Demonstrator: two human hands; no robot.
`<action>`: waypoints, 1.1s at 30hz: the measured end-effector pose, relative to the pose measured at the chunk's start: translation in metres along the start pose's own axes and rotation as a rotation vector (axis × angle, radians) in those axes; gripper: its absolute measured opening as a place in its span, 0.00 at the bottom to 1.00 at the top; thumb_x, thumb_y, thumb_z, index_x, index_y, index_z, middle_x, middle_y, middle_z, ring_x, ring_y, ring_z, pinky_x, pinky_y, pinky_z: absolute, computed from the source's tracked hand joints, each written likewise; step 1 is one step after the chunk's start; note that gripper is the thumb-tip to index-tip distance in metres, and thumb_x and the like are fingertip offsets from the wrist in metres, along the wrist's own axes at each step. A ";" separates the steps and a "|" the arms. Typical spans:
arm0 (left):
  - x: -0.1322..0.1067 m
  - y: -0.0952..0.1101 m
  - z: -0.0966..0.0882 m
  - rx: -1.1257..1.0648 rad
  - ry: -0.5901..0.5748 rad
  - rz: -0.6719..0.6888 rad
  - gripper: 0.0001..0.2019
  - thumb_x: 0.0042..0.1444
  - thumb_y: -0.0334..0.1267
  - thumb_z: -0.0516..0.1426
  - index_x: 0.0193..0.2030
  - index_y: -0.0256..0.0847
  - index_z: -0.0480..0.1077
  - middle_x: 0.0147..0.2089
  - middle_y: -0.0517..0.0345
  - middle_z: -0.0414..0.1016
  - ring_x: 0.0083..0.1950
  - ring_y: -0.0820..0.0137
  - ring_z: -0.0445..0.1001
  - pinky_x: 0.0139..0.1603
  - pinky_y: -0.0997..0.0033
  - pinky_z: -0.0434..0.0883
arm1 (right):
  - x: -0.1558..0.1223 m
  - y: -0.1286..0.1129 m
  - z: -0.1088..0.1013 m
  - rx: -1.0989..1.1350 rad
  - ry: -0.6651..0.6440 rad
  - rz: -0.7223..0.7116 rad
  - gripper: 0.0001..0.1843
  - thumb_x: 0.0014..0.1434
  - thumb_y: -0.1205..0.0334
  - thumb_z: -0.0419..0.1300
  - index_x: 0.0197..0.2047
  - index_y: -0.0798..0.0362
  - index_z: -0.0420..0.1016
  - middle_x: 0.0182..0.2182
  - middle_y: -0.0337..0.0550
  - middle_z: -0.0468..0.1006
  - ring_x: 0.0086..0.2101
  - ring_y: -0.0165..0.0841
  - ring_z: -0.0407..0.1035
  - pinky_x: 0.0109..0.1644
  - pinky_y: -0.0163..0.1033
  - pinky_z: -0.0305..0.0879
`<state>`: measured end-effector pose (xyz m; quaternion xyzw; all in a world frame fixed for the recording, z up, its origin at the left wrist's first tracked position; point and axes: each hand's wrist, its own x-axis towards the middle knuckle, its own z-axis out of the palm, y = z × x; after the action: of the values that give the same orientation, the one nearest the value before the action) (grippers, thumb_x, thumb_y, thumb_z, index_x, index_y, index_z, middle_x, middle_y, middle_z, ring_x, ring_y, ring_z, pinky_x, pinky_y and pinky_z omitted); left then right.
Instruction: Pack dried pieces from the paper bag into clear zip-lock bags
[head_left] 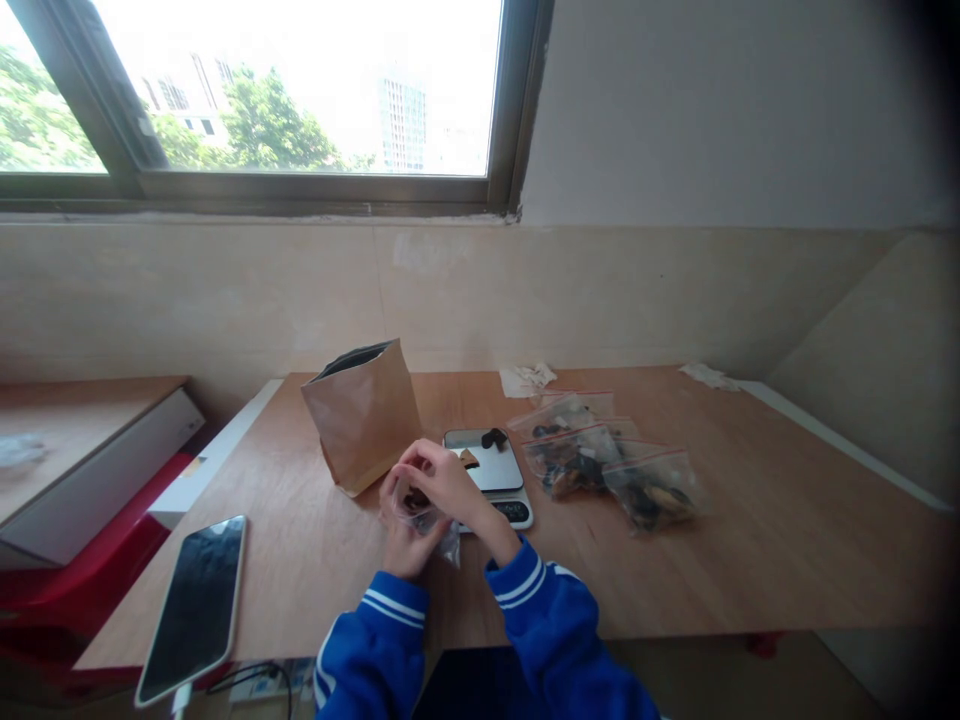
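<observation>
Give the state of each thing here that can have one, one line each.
Paper bag: standing, top open.
Held plastic bag: mouth open, dark pieces inside.
Scale: dark and tan pieces on it; reading illegible.
Plastic bags at right: lying, contents inside; seals unclear.
Phone: face up, screen dark, cable plugged in.

From your head, close behind the table point(780, 520), the single camera faced forward and down, with the window point(315, 110) beyond.

White phone point(193, 605), window point(315, 190), green tree point(274, 125), crumpled paper point(529, 380)
</observation>
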<state>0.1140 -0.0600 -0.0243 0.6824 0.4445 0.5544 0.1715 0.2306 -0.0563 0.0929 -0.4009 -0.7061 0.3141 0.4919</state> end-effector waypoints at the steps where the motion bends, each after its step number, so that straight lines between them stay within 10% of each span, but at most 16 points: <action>1: 0.000 0.000 0.000 0.007 0.005 0.004 0.42 0.47 0.49 0.63 0.66 0.43 0.51 0.63 0.40 0.55 0.66 0.48 0.56 0.63 0.40 0.56 | -0.002 0.001 -0.001 -0.046 -0.017 -0.009 0.17 0.62 0.47 0.54 0.32 0.52 0.71 0.30 0.38 0.72 0.32 0.30 0.67 0.37 0.35 0.63; 9: 0.004 0.017 -0.005 0.000 -0.001 -0.036 0.42 0.47 0.47 0.64 0.66 0.42 0.51 0.64 0.42 0.54 0.67 0.50 0.55 0.66 0.43 0.53 | -0.019 0.060 -0.036 -0.620 0.351 0.143 0.17 0.62 0.53 0.53 0.49 0.54 0.70 0.51 0.55 0.68 0.53 0.44 0.61 0.57 0.50 0.56; 13: 0.005 0.021 -0.006 0.029 -0.020 -0.014 0.41 0.47 0.47 0.64 0.66 0.42 0.52 0.64 0.43 0.55 0.67 0.50 0.55 0.66 0.42 0.53 | -0.024 0.094 -0.050 -0.879 0.293 0.386 0.35 0.56 0.46 0.58 0.60 0.60 0.61 0.59 0.66 0.58 0.60 0.55 0.52 0.58 0.57 0.52; 16: 0.005 0.020 -0.006 0.023 -0.020 -0.007 0.41 0.46 0.46 0.64 0.66 0.42 0.52 0.64 0.43 0.55 0.66 0.50 0.55 0.66 0.41 0.53 | -0.024 0.102 -0.057 -0.909 0.218 0.387 0.27 0.59 0.49 0.55 0.54 0.59 0.67 0.52 0.62 0.67 0.56 0.50 0.59 0.57 0.52 0.55; 26: 0.004 0.019 -0.005 0.018 -0.013 0.015 0.42 0.46 0.45 0.65 0.66 0.42 0.51 0.64 0.43 0.54 0.67 0.52 0.54 0.66 0.45 0.53 | -0.037 0.105 -0.065 -0.532 0.274 0.172 0.14 0.58 0.64 0.56 0.48 0.54 0.72 0.43 0.50 0.74 0.45 0.40 0.69 0.50 0.45 0.65; 33: 0.005 0.021 -0.005 0.052 -0.005 0.034 0.43 0.45 0.46 0.65 0.66 0.43 0.51 0.63 0.43 0.54 0.67 0.52 0.54 0.66 0.45 0.53 | -0.024 0.052 -0.059 -0.092 0.291 0.124 0.14 0.56 0.59 0.59 0.45 0.52 0.75 0.43 0.47 0.77 0.43 0.37 0.71 0.46 0.42 0.67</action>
<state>0.1177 -0.0683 -0.0044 0.6955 0.4468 0.5437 0.1453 0.3044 -0.0498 0.0574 -0.5072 -0.6148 0.2499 0.5498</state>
